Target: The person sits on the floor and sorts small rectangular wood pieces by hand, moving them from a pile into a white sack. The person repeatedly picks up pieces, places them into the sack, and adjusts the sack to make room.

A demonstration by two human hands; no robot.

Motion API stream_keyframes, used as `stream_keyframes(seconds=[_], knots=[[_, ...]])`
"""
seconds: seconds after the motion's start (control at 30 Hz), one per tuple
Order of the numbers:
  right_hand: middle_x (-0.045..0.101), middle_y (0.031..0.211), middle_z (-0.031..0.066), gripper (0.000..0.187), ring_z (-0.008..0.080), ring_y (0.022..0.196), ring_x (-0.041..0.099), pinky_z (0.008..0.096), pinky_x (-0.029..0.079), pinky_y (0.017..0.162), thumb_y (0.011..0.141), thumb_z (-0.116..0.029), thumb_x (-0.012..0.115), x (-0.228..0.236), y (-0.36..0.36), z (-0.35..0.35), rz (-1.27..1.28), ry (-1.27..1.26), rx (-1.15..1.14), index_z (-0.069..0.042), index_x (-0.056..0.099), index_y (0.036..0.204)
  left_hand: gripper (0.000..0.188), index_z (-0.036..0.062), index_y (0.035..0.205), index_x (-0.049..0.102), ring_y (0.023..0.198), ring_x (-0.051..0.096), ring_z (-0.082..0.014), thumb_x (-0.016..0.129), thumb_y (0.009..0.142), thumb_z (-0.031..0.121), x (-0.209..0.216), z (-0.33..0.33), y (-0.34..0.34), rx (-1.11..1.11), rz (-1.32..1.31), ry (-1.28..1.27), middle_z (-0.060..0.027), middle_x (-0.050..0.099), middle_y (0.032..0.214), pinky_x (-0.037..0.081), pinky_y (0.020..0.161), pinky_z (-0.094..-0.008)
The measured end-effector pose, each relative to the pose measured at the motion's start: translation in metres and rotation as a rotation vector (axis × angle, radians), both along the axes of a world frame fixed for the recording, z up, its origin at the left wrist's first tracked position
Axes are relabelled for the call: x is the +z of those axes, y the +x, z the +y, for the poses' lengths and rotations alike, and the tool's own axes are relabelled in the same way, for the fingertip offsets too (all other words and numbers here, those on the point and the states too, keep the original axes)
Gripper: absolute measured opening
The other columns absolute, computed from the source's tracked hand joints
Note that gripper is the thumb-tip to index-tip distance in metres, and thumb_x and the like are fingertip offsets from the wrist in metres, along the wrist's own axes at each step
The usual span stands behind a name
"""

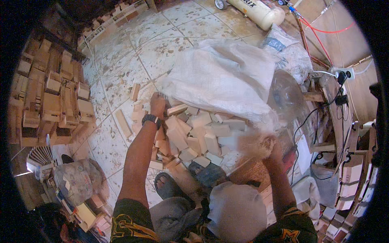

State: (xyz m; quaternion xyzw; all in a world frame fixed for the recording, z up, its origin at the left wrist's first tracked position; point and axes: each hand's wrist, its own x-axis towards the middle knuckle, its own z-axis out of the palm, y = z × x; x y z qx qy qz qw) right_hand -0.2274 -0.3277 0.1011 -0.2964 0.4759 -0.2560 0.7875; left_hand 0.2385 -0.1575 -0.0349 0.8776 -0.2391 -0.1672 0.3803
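Observation:
A white woven sack (223, 77) lies spread over the floor in front of me, its near side lifted above a heap of pale wooden blocks (196, 131). My left hand (159, 104) is closed on the sack's left corner, just beside the heap; a dark watch is on that wrist. My right hand (274, 153) is at the right of the heap, near the sack's near right end. Motion smears its fingers and a brownish shape beside them, so whether it holds anything is unclear. The blocks lie jumbled between my arms, some against my sandals.
Stacked wooden pieces (52, 93) rise at the left. A clear plastic bag (79, 180) sits at lower left. Behind the sack are another filled sack (285, 52) and a cream air compressor tank (259, 12). Black cables (310, 117) hang along a wooden frame at right.

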Motion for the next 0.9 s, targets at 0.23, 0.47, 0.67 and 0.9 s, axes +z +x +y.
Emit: stream_keyframes(seconds=[0.23,0.47,0.67,0.9], knots=[[0.065,0.108,0.0109,0.036,0.0263,0.094,0.065,0.0418,0.055,0.083,0.092,-0.027,0.048,0.113,0.008,-0.102,-0.236,-0.313,-0.095,-0.003,0.058,0.116,0.029,-0.0051,0.095,0.061,0.089,0.061,-0.0440,0.052,0.089,0.022,0.135,-0.055,0.061,-0.243,-0.811,0.341,-0.0273,0.063,0.092,0.047,0.080,-0.0488],[0.067,0.107,0.0108,0.037,0.0248,0.095,0.066,0.0434,0.053,0.089,0.094,-0.035,0.048,0.171,-0.026,-0.155,-0.273,-0.772,-0.157,-0.006,0.060,0.114,0.054,-0.0048,0.097,0.066,0.097,0.059,-0.0463,0.046,0.090,0.045,0.312,-0.088,0.072,-0.121,-0.520,-0.040,-0.0293,0.063,0.099,0.045,0.085,-0.0503],[0.067,0.104,0.0093,0.032,0.0232,0.092,0.066,0.0391,0.054,0.082,0.094,-0.030,0.047,0.116,0.008,-0.153,-0.074,-0.561,0.098,-0.006,0.061,0.109,0.060,-0.0087,0.100,0.065,0.103,0.058,-0.0476,0.049,0.088,0.048,0.263,-0.077,0.046,-0.012,-0.433,0.064,-0.0321,0.061,0.109,0.044,0.093,-0.0497],[0.064,0.111,0.0123,0.032,0.0233,0.098,0.063,0.0341,0.051,0.085,0.088,-0.008,0.052,0.049,0.009,-0.155,0.465,-1.573,0.142,0.005,0.056,0.117,0.025,0.0010,0.107,0.058,0.086,0.064,-0.0259,0.054,0.093,0.022,0.205,-0.053,0.071,-0.067,0.335,-0.484,-0.0127,0.064,0.092,0.053,0.075,-0.0395]])
